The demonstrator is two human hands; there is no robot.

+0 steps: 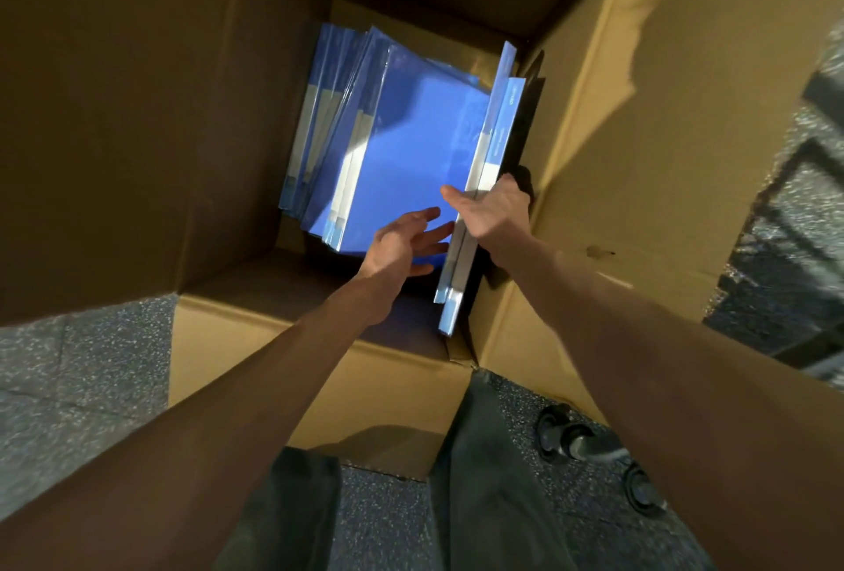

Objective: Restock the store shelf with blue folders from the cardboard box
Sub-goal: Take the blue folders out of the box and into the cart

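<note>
Where the floor shows, far left: speckled grey floor (68, 365) around the near corner of the box.
Box: a large cardboard box (137, 113), open at the top and seen from above – its left wall is in shadow, its right flap is lit and folded outward.
Leaning folders: a row of blue folders (411, 136) stands on the bottom of the box, left of centre, tilted over with the broad blue cover of the front one facing up; pale spines show along their left edges.
Left hand: the left hand (402, 246) reaches down inside the box, fingers straight and spread, holding nothing, just over the near corner of the front cover. Whether the fingertips touch it cannot be told.
Right hand: the right hand (495, 214) grips the upright folders – thumb across their left face, fingers hidden behind them.
Upright folders: two or so blue folders (498, 127) stand on edge, spines up, close to the right wall of the box and apart from the leaning row.
Legs: dark trousers (493, 456) below the box.
Far right, low: two black wheels (564, 433) on the floor, beside the right forearm.
</note>
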